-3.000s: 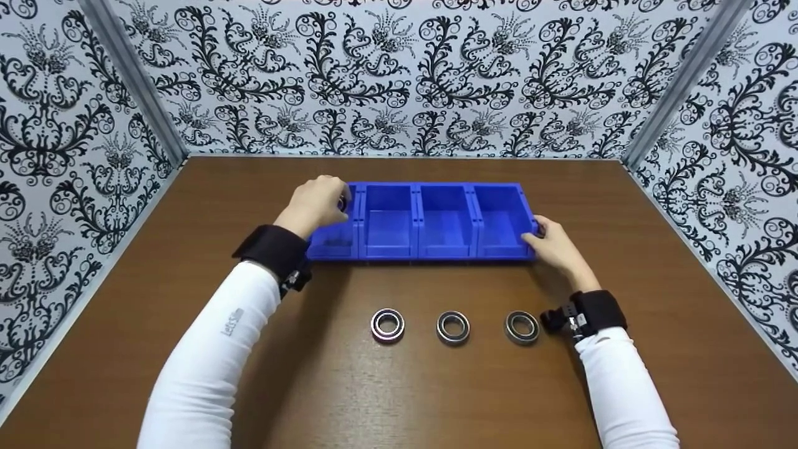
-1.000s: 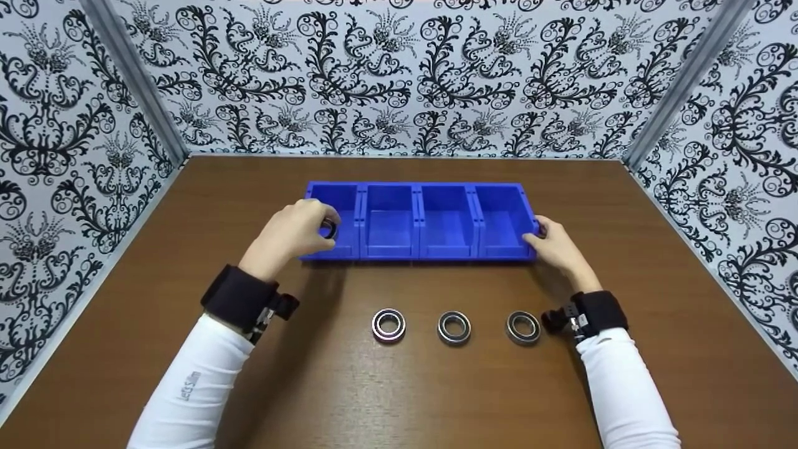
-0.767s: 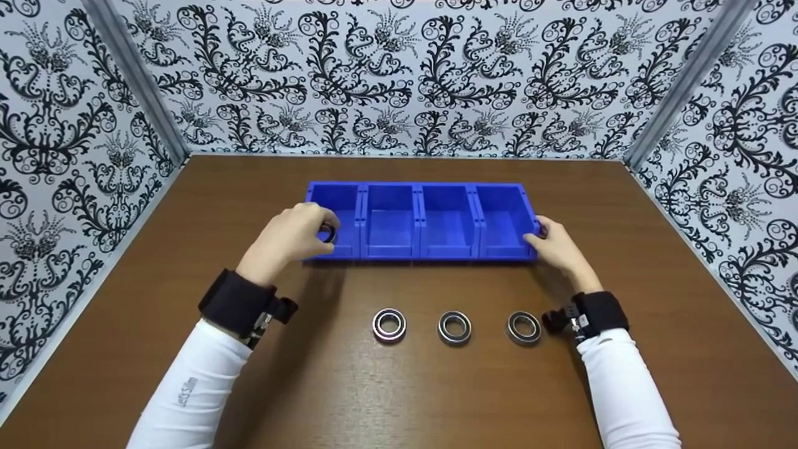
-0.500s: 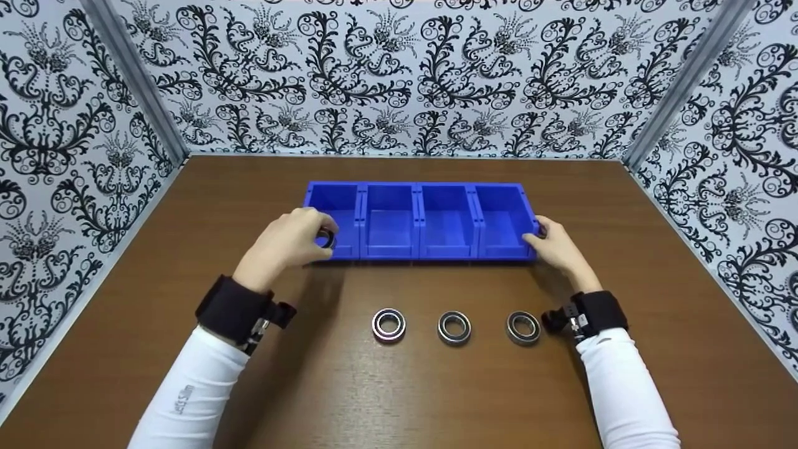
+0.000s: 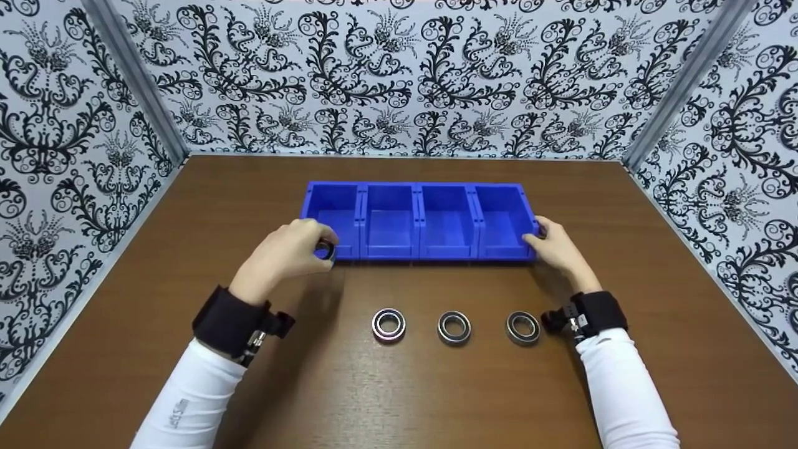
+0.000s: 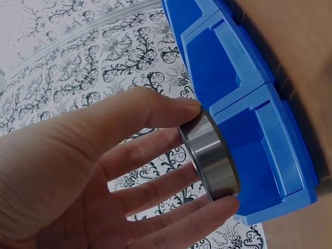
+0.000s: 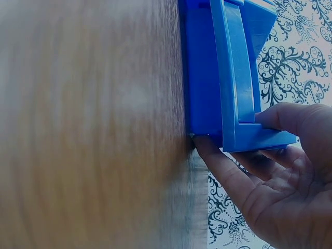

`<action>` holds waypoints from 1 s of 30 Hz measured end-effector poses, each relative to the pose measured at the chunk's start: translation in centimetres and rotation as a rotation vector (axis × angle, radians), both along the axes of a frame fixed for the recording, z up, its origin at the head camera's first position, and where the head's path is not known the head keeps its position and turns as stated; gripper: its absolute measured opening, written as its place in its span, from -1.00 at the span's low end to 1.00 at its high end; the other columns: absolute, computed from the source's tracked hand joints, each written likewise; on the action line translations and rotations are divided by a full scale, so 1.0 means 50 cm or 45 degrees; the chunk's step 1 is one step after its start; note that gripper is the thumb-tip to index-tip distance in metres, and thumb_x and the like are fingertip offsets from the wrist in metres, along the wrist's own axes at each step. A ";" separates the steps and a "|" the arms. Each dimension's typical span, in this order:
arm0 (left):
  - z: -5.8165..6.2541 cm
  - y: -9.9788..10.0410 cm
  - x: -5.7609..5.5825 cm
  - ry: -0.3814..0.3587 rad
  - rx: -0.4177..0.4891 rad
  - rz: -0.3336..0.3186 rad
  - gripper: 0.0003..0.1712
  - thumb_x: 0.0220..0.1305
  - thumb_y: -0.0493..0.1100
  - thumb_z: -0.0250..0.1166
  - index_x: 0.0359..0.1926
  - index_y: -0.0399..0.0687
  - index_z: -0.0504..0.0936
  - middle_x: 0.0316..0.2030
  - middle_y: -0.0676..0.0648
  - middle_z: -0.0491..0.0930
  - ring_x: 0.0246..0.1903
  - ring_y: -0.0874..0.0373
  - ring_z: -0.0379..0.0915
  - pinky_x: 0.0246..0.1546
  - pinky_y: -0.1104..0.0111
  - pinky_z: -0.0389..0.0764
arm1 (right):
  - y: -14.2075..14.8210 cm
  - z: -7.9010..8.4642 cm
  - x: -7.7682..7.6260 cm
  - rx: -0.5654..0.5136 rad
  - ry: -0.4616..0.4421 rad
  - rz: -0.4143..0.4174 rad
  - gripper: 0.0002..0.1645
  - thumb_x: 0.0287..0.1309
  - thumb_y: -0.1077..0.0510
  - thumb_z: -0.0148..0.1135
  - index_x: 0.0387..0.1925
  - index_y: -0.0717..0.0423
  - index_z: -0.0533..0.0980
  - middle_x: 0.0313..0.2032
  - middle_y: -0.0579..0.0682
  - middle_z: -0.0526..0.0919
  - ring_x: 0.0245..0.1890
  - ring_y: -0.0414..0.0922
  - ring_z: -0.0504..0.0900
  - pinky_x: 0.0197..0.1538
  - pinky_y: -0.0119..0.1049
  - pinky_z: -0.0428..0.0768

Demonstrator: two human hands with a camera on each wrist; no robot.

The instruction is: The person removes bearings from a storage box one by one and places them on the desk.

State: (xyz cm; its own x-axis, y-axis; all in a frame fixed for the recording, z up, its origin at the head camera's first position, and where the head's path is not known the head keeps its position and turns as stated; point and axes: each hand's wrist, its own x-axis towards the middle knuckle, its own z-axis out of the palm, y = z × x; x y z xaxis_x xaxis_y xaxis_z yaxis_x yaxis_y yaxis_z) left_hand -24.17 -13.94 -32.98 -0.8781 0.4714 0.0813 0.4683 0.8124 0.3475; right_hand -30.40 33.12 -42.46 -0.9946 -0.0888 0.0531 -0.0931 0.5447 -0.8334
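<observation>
My left hand [image 5: 290, 251] pinches a metal ball bearing [image 6: 211, 155] between thumb and fingers, just in front of the leftmost compartment of a blue bin row [image 5: 389, 252]. In the left wrist view the bearing's shiny outer ring stands on edge between the fingertips. At the other end, my right hand [image 5: 557, 246] grips the bin row's right wall, thumb on the inner side and fingers outside, as the right wrist view shows. Three more bearings lie flat on the table before the bins: a left one [image 5: 388, 325], a middle one [image 5: 454, 328] and a right one [image 5: 522, 328].
The brown wooden table [image 5: 386, 399] is bounded by patterned black-and-white walls [image 5: 399, 81] at the back and sides. Grey posts [image 5: 134, 75] stand in the back corners. The bin compartments open upward, with low front lips.
My left hand has drawn back from inside the leftmost compartment toward the front, still holding the bearing, and has sunk lower in view. My right hand and the table bearings stay put.
</observation>
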 end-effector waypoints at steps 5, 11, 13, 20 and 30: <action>-0.008 -0.003 0.007 -0.013 0.006 -0.018 -0.66 0.08 -0.26 0.37 -0.07 -0.17 0.80 -0.11 -0.21 0.74 -0.09 -0.17 0.65 -0.11 -0.06 0.66 | 0.001 -0.003 -0.002 -0.002 -0.007 0.000 -0.39 0.50 0.36 0.00 0.43 0.62 0.18 0.26 0.58 0.45 0.18 0.18 0.55 -0.06 -0.58 0.55; -0.015 -0.005 0.019 -0.042 0.010 -0.012 -0.65 0.04 -0.27 0.34 -0.09 -0.14 0.81 -0.16 -0.16 0.73 -0.21 -0.05 0.59 -0.24 0.05 0.62 | -0.002 0.000 0.003 -0.023 -0.017 -0.001 -0.39 0.49 0.36 0.01 0.43 0.61 0.18 0.28 0.56 0.44 0.20 0.23 0.53 -0.05 -0.54 0.58; -0.017 -0.005 0.023 -0.040 0.014 -0.018 -0.64 0.05 -0.27 0.35 -0.08 -0.16 0.81 -0.14 -0.16 0.74 -0.19 -0.06 0.61 -0.21 0.03 0.63 | -0.002 0.000 0.004 -0.032 -0.014 0.000 -0.39 0.48 0.36 0.01 0.43 0.61 0.18 0.27 0.56 0.44 0.20 0.23 0.54 -0.04 -0.52 0.59; -0.023 -0.005 0.039 -0.056 0.020 -0.021 -0.65 0.06 -0.29 0.36 -0.07 -0.20 0.80 -0.14 -0.16 0.73 -0.14 -0.07 0.62 -0.12 0.00 0.66 | -0.002 0.001 0.003 -0.015 -0.008 -0.005 -0.38 0.48 0.36 0.03 0.43 0.61 0.19 0.27 0.56 0.45 0.18 0.19 0.54 -0.04 -0.56 0.55; -0.030 -0.001 0.054 -0.087 0.022 -0.074 -0.75 0.08 -0.27 0.42 -0.15 -0.16 0.80 -0.22 -0.09 0.69 -0.22 0.01 0.55 -0.18 0.09 0.63 | 0.000 0.002 0.003 -0.013 -0.003 0.001 -0.37 0.48 0.36 0.04 0.43 0.63 0.17 0.27 0.58 0.44 0.19 0.21 0.55 -0.03 -0.55 0.58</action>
State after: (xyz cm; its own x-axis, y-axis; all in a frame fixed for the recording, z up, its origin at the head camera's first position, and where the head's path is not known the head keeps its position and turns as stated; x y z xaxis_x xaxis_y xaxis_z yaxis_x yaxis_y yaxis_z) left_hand -21.48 -13.97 -34.47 -0.8531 0.5209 0.0310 0.4894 0.7780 0.3940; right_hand -30.25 33.14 -42.38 -0.9946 -0.0893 0.0519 -0.0919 0.5358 -0.8393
